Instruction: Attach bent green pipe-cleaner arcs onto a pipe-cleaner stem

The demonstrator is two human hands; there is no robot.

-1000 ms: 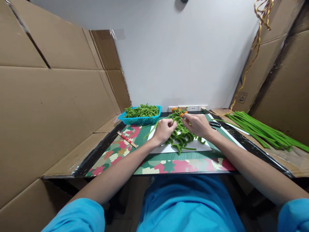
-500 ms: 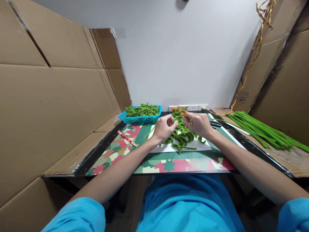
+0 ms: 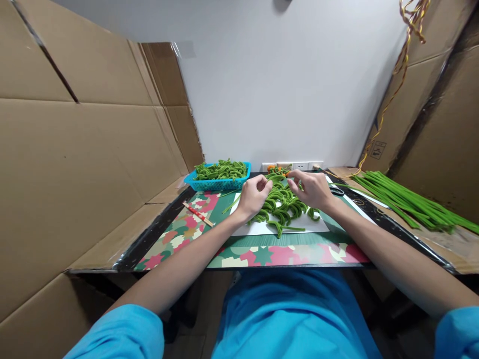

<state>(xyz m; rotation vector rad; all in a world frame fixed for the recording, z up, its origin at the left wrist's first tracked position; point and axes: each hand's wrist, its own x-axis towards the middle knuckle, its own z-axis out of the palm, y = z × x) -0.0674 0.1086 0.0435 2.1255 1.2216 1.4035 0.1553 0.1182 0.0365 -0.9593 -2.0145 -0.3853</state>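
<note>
My left hand is pinched closed above the left side of the pile, with a green pipe cleaner at its fingertips. Just to its right, my right hand has thumb and forefinger apart, and nothing shows between them. Below both hands, many curled green pipe cleaner pieces are heaped on a white sheet. One bent piece lies at the near edge of the heap. Orange fuzzy pieces with green stems are partly hidden behind the hands.
A blue basket of curled green pieces stands at the back left. Red-wrapped chopsticks lie on the patterned mat. Scissors and long straight green pipe cleaners are at the right. Cardboard walls flank the table.
My right hand has moved slightly right, and its thumb and forefinger have spread apart. The left hand stays in nearly the same place, still pinched.
</note>
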